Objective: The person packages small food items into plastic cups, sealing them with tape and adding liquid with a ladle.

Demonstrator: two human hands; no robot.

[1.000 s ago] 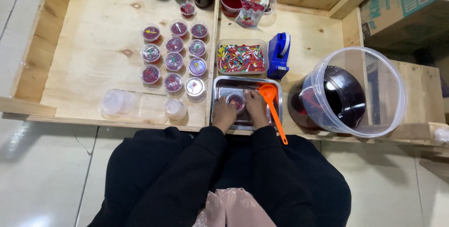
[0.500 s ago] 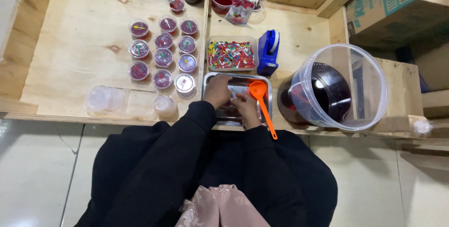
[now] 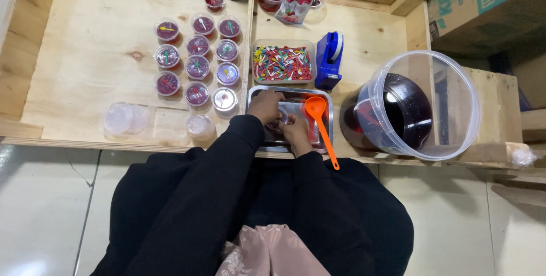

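We look straight down at a plywood tabletop (image 3: 96, 54) and at our own two hands, in black sleeves, meeting over a shallow steel tray (image 3: 257, 95) at its near edge. Our left hand (image 3: 266, 107) lies over the tray's left half, fingers curled down. Our right hand (image 3: 296, 131) sits just beside it, nearer to us, fingers bent inward. Between them is a small clear cup (image 3: 284, 118) with dark purple-red filling, touched by both hands; we cannot tell which hand truly grips it, or whether a lid is on it. The cup lies to the right of the left fingers and just ahead of the right fingers, so both hands are about equally close.

An orange ladle (image 3: 321, 128) rests in the tray's right side, bowl away from us, its long handle running back toward us and slightly right, past the tabletop edge.

To the left stand rows of filled cups (image 3: 197, 46) holding the same dark filling and tiny spoons. Nearer us lie clear lids (image 3: 122, 118). Beyond the tray sit a box of colourful small spoons (image 3: 282, 63) and a blue tape dispenser (image 3: 330, 60). To the right a large clear tub (image 3: 424, 105) lies tilted, dark liquid inside.
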